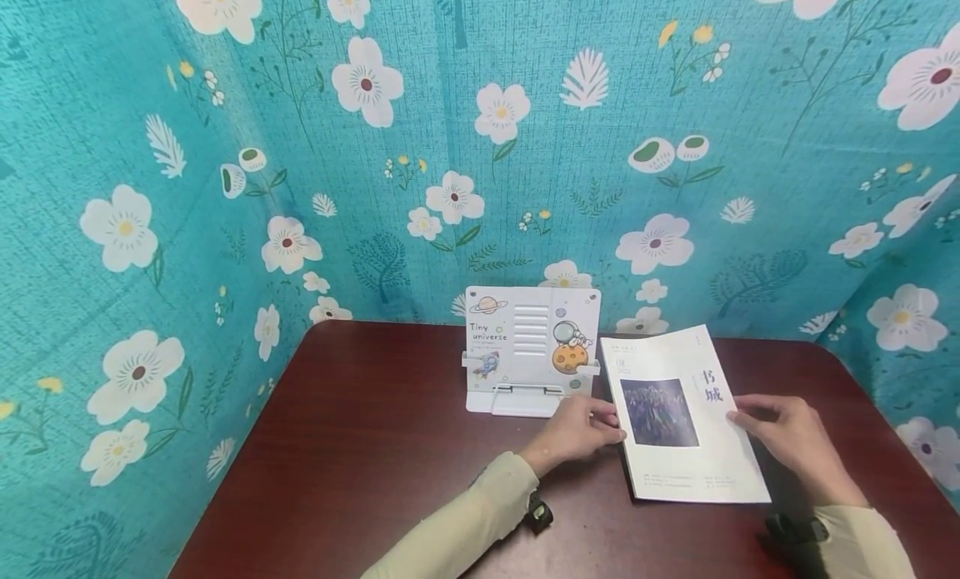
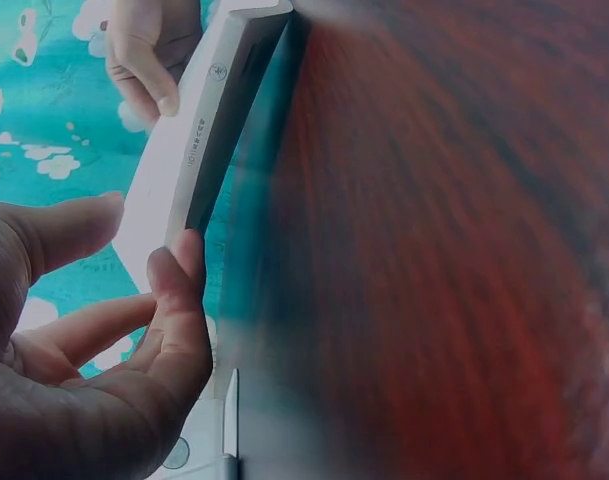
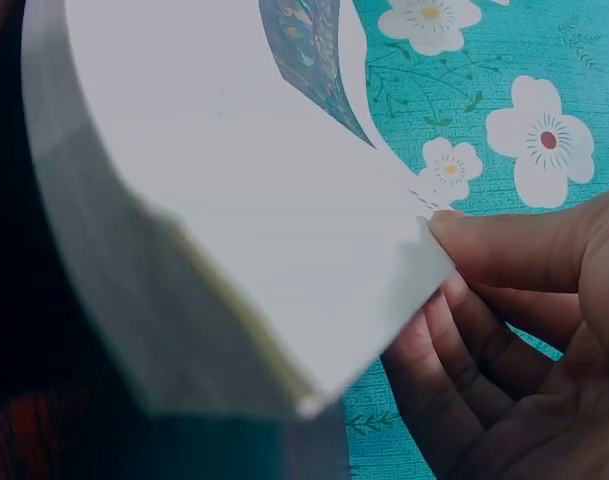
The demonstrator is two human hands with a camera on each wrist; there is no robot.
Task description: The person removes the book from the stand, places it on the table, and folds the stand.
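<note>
A person pinches a white 书城 magazine (image 1: 678,416) along both long sides, left hand (image 1: 573,436) at the spine, right hand (image 1: 787,437) at the opposite edge, just right of a white "Tiny universe" book stand (image 1: 530,337) on a dark red wooden table (image 1: 352,454). The step in hand appears to be two-handed handling; any shift likely calls for level support and clearance from the stand.

table (image 1: 360,446) — dark red-brown, rounded far corners | directly on it — white printed stand (image 1: 530,369), near far edge
</note>
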